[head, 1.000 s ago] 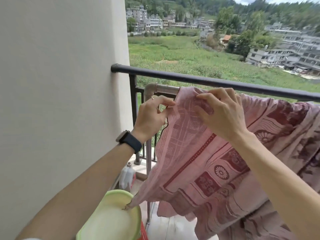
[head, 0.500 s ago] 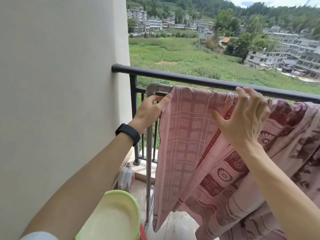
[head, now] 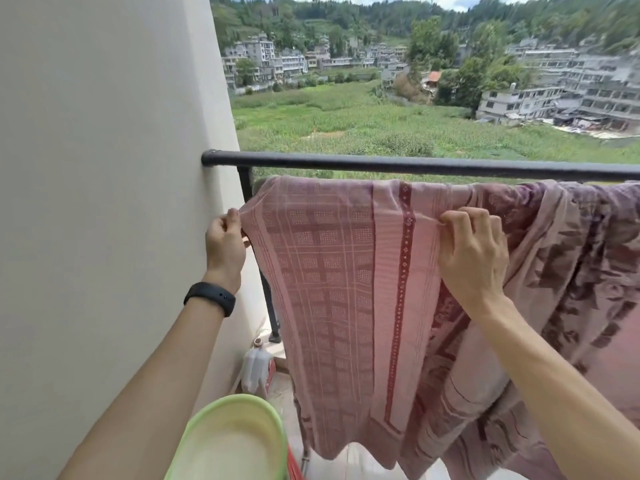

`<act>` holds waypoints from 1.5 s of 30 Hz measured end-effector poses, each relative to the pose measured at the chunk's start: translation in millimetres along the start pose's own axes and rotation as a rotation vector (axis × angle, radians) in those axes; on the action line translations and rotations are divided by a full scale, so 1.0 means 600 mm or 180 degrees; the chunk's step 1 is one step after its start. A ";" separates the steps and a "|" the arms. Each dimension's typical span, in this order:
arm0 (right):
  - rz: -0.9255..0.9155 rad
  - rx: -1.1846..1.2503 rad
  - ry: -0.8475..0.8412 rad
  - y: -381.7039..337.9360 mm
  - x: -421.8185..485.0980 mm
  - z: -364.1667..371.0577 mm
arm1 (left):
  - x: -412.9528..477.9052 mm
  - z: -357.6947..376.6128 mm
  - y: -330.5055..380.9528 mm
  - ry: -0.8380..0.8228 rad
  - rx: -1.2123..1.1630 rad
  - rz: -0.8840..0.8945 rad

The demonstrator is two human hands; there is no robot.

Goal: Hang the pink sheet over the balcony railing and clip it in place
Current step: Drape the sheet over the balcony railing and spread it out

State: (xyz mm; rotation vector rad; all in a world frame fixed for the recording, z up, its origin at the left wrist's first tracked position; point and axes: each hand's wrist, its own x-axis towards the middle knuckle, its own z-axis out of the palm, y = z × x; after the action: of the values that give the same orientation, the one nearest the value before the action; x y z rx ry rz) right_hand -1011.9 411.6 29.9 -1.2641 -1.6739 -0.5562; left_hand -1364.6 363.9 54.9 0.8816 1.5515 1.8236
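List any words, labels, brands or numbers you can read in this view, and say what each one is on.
No text can be read in this view.
Pink sheet: checks and patterned bands only, no letters.
Black wristband: plain face, nothing showing.
White bottle on the floor: any label is too blurred to read.
Distant buildings: too small to make out any signs.

So on my feed the pink sheet point(head: 329, 271) is draped just under the black top bar of the balcony railing point(head: 415, 166). On the left it hangs down flat, with its checked grid panel and a dark red dotted stripe facing me. Over on the right it's bunched and wrinkly with bigger maroon leafy patterns, and the bottom hem hangs uneven.
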 end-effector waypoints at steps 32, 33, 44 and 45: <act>0.0162 0.0422 -0.0151 -0.069 0.034 -0.046 | 0.024 0.017 0.104 -0.0885 0.0733 -0.0327; 0.0003 0.0351 -0.0232 -0.085 0.051 -0.040 | 0.034 0.017 0.098 -0.0808 0.0961 -0.0190; -0.0434 -0.0344 -0.1382 -0.103 0.117 0.004 | 0.111 0.010 0.054 0.0188 0.1209 0.0215; -0.0388 -0.0383 -0.1342 -0.094 0.115 0.000 | 0.113 0.011 0.056 0.0384 0.1248 0.0282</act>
State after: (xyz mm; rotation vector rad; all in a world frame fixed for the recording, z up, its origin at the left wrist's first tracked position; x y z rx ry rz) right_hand -1066.0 425.0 99.8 -1.4455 -2.1036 -0.4912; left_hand -1401.3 415.6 96.7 1.0442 2.0195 1.6851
